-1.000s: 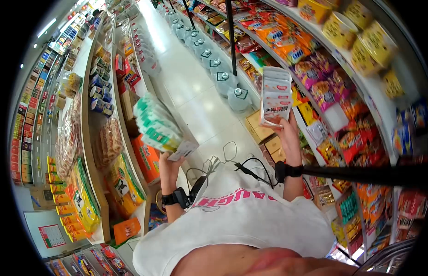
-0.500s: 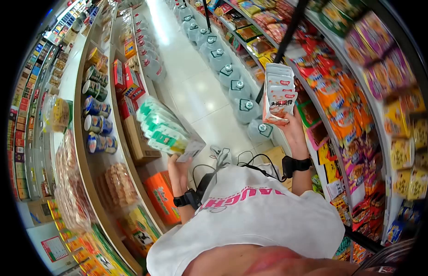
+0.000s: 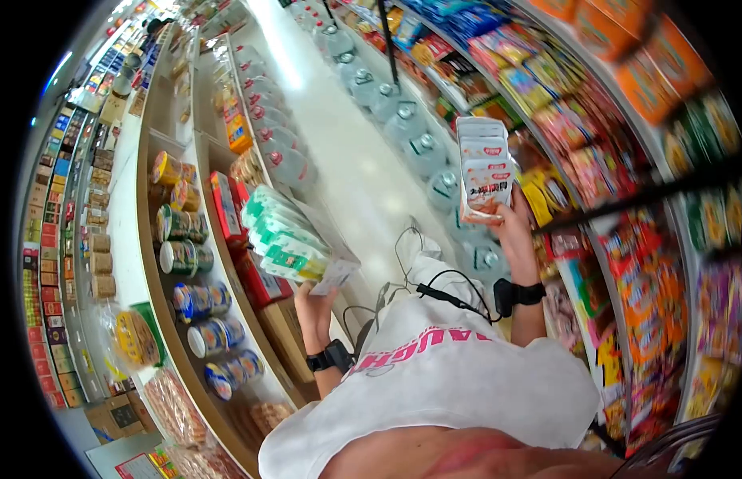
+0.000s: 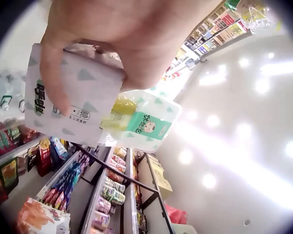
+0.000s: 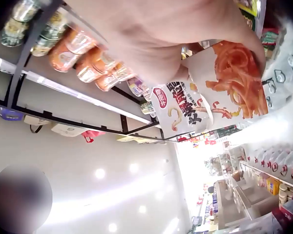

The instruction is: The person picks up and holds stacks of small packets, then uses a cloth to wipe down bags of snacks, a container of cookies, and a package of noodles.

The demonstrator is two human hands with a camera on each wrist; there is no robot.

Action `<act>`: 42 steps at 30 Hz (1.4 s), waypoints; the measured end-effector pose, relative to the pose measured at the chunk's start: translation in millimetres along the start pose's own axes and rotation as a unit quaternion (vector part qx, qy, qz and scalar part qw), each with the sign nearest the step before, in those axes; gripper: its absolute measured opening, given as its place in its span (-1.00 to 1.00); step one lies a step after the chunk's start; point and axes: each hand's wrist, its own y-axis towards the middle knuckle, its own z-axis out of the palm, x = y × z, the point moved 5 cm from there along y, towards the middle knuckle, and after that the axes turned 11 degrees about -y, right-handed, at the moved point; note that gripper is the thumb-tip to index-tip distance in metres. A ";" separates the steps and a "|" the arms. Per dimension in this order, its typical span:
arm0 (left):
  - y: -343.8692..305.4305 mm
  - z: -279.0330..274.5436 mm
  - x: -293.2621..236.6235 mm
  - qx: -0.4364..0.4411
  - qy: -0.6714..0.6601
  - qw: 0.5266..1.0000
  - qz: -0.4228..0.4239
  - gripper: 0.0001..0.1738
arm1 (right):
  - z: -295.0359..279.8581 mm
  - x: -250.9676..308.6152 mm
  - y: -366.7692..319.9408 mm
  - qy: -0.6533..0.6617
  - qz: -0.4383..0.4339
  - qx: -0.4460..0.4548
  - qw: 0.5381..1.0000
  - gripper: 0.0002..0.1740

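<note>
My left hand (image 3: 315, 307) grips the bottom end of an open display box (image 4: 73, 97), its thumb across the white printed side. Green-and-white snack packets (image 3: 284, 231) stand fanned in that box. My right hand (image 3: 514, 227) holds a second open display box (image 5: 237, 85) by its lower end, fingers and thumb around it. White packets (image 3: 484, 152) with red labels are lined up inside, and the box front pictures reddish strips of food. Both boxes are held out over the aisle, apart from each other.
Shelves of bagged snacks (image 3: 578, 120) run along the right, with large water bottles (image 3: 425, 148) on the floor before them. On the left, a shelf carries cans (image 3: 215, 335) and red boxes (image 3: 227, 207). Pale floor (image 3: 347, 168) lies between. Cables (image 3: 451, 295) hang at my waist.
I have moved forward along the aisle: the cans, red boxes and bottles have slid toward me in the head view. Both hands keep their hold on the same boxes.
</note>
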 end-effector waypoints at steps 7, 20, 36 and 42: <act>171.7 79.4 -97.8 -0.045 0.020 0.997 0.053 -0.57 | 159.8 30.0 233.6 0.053 -0.012 0.117 0.992 -0.24; 539.6 199.6 -236.9 0.001 0.042 0.998 0.044 -0.64 | 380.0 66.9 545.9 -0.050 -0.011 0.128 0.990 -0.28; 962.7 392.5 -451.3 0.020 0.020 1.000 -0.008 -0.65 | 603.9 54.1 910.5 -0.004 0.022 -0.009 1.000 -0.21; 1116.3 441.0 -516.0 0.020 0.088 0.996 0.028 -0.70 | 696.5 40.2 1113.8 0.101 0.002 0.074 0.992 -0.37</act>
